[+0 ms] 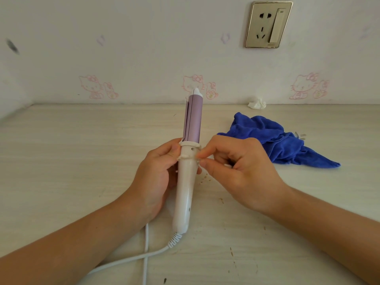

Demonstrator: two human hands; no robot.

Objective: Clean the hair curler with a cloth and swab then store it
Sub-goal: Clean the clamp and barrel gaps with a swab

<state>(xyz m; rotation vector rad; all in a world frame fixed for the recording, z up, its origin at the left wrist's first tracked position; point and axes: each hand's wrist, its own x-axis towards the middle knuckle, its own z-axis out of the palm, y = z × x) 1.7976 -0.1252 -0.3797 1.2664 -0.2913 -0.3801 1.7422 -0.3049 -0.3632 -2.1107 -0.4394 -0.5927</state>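
Note:
The hair curler [186, 182] has a white handle and a lilac barrel and stands nearly upright over the table. My left hand [158, 171] grips its handle from the left, thumb up near the collar. My right hand [236, 167] pinches a thin white swab [227, 166] between thumb and fingertips, with its near end against the right side of the collar. The swab is mostly hidden by my fingers. A crumpled blue cloth [273, 140] lies on the table to the right of my right hand.
The curler's white cord [131, 259] trails over the pale wooden table [72, 151] toward the front edge. The plug [300, 136] pokes out from behind the cloth. A wad of white tissue [257, 104] lies by the wall. A wall socket [268, 24] is above. Brown crumbs [205, 177] dot the table.

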